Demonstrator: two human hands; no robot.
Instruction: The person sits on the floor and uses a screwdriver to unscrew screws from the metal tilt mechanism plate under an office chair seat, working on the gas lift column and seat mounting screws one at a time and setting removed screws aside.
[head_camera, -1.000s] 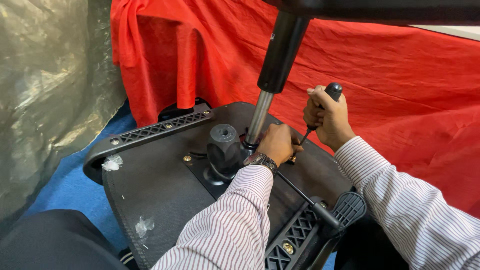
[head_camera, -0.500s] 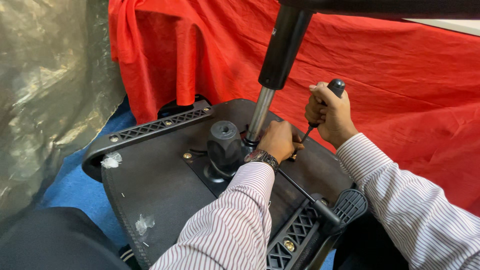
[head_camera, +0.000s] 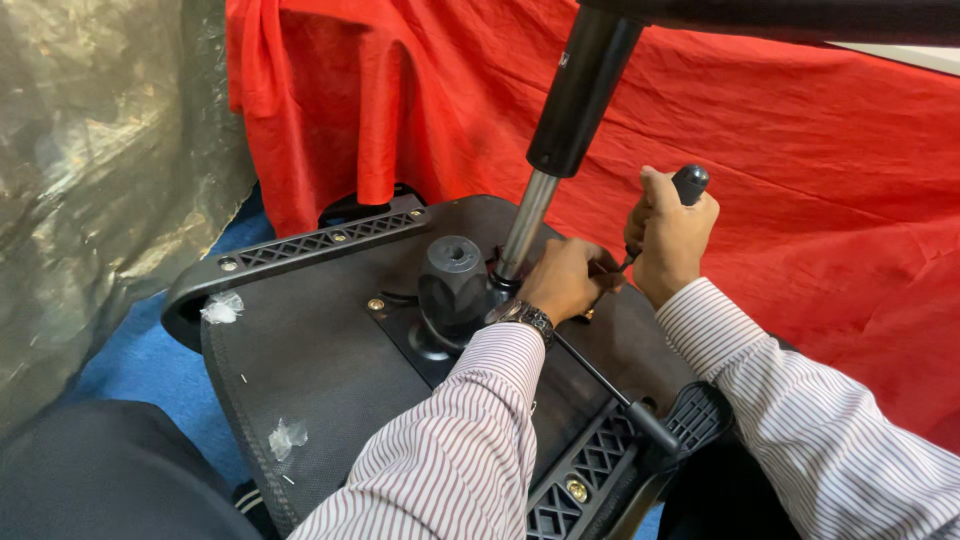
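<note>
1. The screwdriver sits in the right hand, fist wrapped around its black handle; the tip points down toward the underside of the overturned chair seat, though the tip itself is hidden.
2. The left hand rests curled at the foot of the gas-lift column, fingers probably pinching a small fastener; the view does not show it clearly.
3. A black knob stands just left of the column, crowding that side.
4. The seat's ribbed rail marks the far edge; a lever crosses the near right.
5. Red cloth backs everything; blue floor shows at the left.
</note>
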